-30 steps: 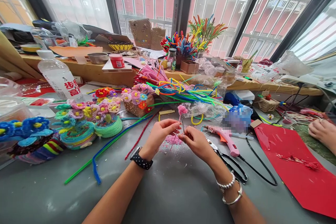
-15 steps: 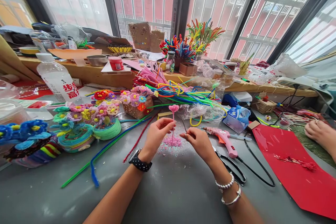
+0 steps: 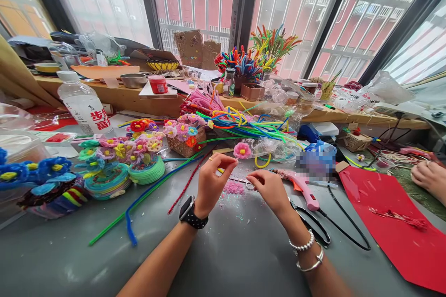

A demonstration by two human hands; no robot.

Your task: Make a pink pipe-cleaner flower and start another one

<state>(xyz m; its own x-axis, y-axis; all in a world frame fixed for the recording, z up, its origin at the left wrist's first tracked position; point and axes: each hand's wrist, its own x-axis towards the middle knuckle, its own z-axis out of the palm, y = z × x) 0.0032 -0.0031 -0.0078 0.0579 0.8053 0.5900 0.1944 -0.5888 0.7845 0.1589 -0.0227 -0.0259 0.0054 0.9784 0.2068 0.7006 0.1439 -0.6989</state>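
Observation:
My left hand (image 3: 218, 181), with a watch at the wrist, pinches the stem of a pink flower (image 3: 242, 150); the flower's yellow centre faces me. To its right my right hand (image 3: 266, 190) is closed on small metal scissors (image 3: 249, 184), whose blades point left toward the left hand. Below and between the hands lies a small heap of pink fluff (image 3: 233, 188) with glittering bits on the grey table (image 3: 223, 260). The flower's stem is mostly hidden by my left fingers.
A pink glue gun (image 3: 303, 191) and black-handled pliers (image 3: 311, 222) lie right of my right hand. Flower pots (image 3: 108, 178) and long stems (image 3: 129, 222) are at left. Another person's hand (image 3: 430, 178) rests at far right, beyond red sheets (image 3: 393, 222).
The pink flower has tilted from upright to facing me. The scissors have swung down to point left. The view has shifted slightly left.

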